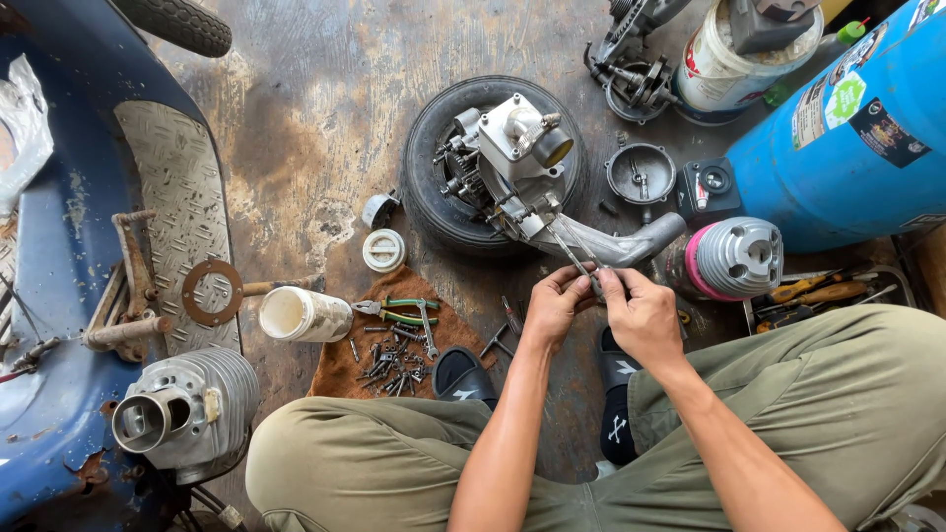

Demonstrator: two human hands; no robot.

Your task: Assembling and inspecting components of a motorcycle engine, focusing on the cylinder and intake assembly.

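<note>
A small grey engine block (512, 158) rests on a black tyre (434, 197) lying flat on the stained concrete floor. Two thin metal rods (570, 241) run from the engine's lower edge toward me. My left hand (557, 303) and my right hand (641, 313) meet just below the engine, and both pinch the near ends of those rods. A curved grey metal pipe (641, 241) lies just behind my fingers. My knees in olive trousers frame the bottom of the view.
A brown rag (340, 369) holds screws, pliers (399, 310) and a small spanner. A white cup (301, 315) lies beside it. Finned cylinders sit at bottom left (187, 414) and right (734, 258). A blue tank (847, 138), white bucket (744, 54) and blue scooter body (59, 276) surround the spot.
</note>
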